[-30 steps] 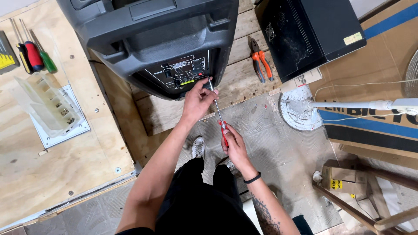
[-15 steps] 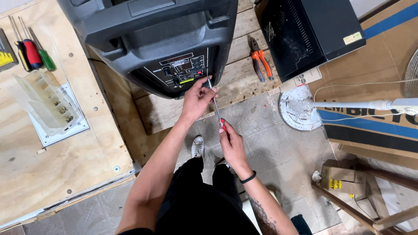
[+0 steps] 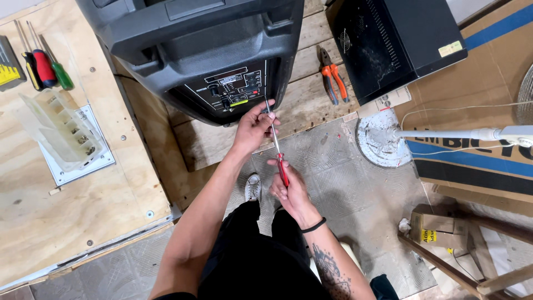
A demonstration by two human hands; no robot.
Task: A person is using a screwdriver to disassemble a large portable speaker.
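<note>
A large dark grey speaker cabinet (image 3: 194, 39) lies on a wooden pallet, its black control panel (image 3: 233, 91) facing me. My right hand (image 3: 288, 186) grips the red handle of a long screwdriver (image 3: 276, 145). The metal shaft runs up to the panel's lower right corner. My left hand (image 3: 252, 126) pinches the shaft near the tip, steadying it against the cabinet.
Orange-handled pliers (image 3: 333, 82) lie on the pallet beside a black metal case (image 3: 394, 41). On the plywood bench (image 3: 66, 211) at left are a clear parts organiser (image 3: 58, 130) and several screwdrivers (image 3: 44, 66). A white fan stand (image 3: 383, 139) and cardboard box (image 3: 438, 228) sit at right.
Both hands have shifted only slightly; the screwdriver stays pointed at the panel's lower right corner with the same grip.
</note>
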